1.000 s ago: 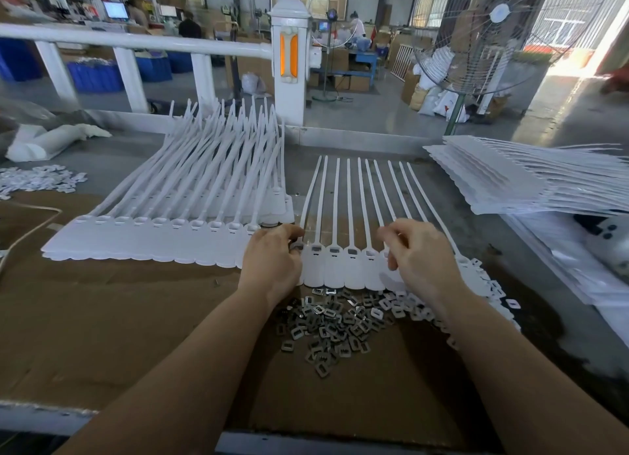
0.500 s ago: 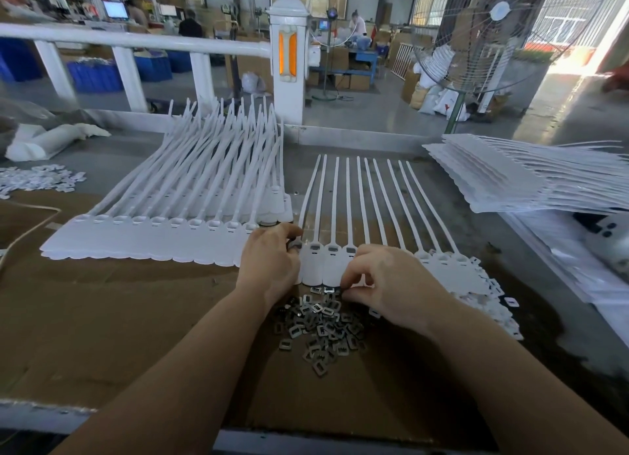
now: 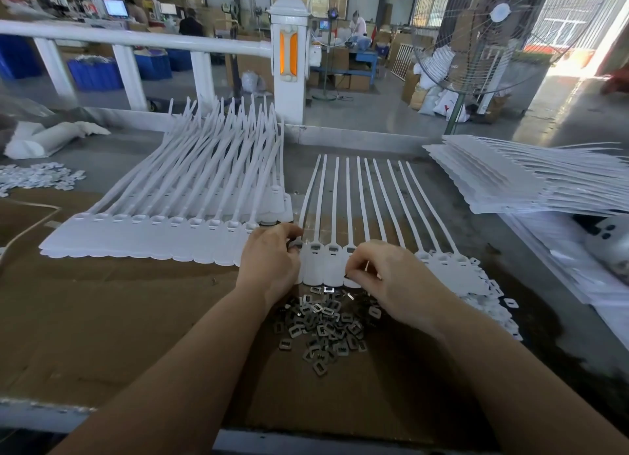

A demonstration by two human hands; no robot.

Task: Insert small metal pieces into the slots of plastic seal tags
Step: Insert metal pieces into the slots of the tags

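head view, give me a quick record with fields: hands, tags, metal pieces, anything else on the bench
left hand: left hand curled at the left end of the tag row, over the first tag's head
right hand: right hand above the row, fingertips pinched together; what they pinch is too small to tell
metal pieces: loose pile on the cardboard, just near of the row
tag stacks: fanned stack to the left; flat stack far right
small white parts: heap at far left edge

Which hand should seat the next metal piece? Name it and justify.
Right. The right hand hovers between the metal pieces and the seal tags, fingers curled; the left hand steadies the row's end.
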